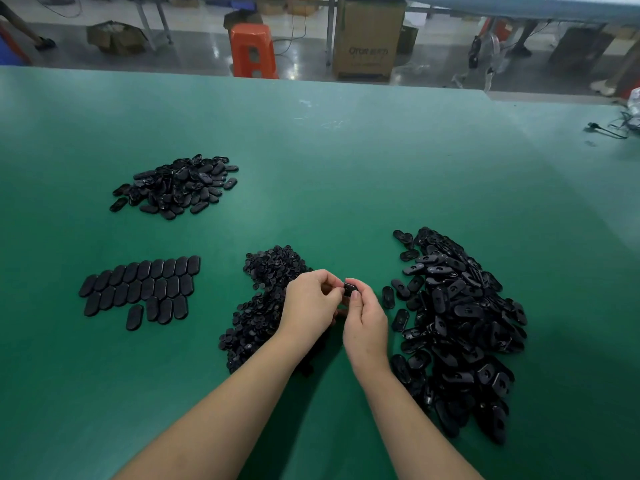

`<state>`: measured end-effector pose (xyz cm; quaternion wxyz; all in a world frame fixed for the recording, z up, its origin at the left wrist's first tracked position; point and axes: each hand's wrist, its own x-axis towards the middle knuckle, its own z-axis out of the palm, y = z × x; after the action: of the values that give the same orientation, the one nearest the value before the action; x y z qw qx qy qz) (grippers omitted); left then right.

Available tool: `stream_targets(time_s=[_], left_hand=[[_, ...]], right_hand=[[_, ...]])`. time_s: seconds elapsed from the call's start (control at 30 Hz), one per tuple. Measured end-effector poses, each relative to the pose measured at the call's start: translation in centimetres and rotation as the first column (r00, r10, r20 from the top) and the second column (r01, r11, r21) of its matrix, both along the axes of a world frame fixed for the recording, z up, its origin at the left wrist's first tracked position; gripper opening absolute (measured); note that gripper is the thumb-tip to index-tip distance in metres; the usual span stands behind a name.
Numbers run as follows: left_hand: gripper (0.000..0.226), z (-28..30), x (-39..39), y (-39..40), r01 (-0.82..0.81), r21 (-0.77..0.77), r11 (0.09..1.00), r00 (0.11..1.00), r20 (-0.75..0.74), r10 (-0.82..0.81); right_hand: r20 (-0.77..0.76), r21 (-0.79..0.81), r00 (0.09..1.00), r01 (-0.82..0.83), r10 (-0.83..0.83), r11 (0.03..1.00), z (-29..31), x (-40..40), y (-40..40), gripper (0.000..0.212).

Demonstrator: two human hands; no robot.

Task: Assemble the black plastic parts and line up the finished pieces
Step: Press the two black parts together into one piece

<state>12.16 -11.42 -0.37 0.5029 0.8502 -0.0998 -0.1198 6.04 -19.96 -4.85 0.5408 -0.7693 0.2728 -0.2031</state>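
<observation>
Black plastic part (349,289), one piece, is held above the green table (346,168) between both hands, directly in front of the person. Right hand (365,323) pinches it with thumb and curled fingers; left hand (311,303) meets it from the other side with fingertips closed on its edge, though how much of the piece each hand covers cannot be told. Under and just left of the hands lies one heap of small round black parts (263,299), too many and too tangled to count. To the right, just beside the right wrist, sits one large heap of oval black shells (457,334), lying open side up, likewise uncountable. To the left, well apart from the hands, the finished oval pieces (142,289) are lined up flat in touching rows: roughly ten in the far row, about nine in the next, some five in the near row, with one more set slightly apart at the front; exact totals are uncertain. Farther away on the left lies one loose pile of oval pieces (176,185). Beyond the table edge stand one orange plastic stool (252,50) and one tall cardboard box (367,39).
</observation>
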Motion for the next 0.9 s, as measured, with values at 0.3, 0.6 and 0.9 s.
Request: stream_targets(time_s=[0.3, 0.6, 0.9], left_hand=[[0.014, 0.3, 0.7, -0.3, 0.046, 0.085, 0.995, 0.997, 0.05, -0.051], [0.01, 0.4, 2.1, 0.9, 0.152, 0.147, 0.977, 0.988, 0.013, -0.156], [0.002, 0.2, 2.1, 1.3, 0.145, -0.093, 0.985, 0.966, -0.2, -0.162]], right_hand=[[-0.008, -0.012, 1.0, -0.006, 0.006, 1.0, 0.1, 0.0, 0.0, 0.027], [0.034, 0.101, 0.999, 0.01, -0.013, 0.995, 0.1, -0.1, 0.0, 0.029], [0.06, 0.096, 0.997, -0.048, 0.042, 0.994, 0.0, -0.2, 0.1, 0.02]])
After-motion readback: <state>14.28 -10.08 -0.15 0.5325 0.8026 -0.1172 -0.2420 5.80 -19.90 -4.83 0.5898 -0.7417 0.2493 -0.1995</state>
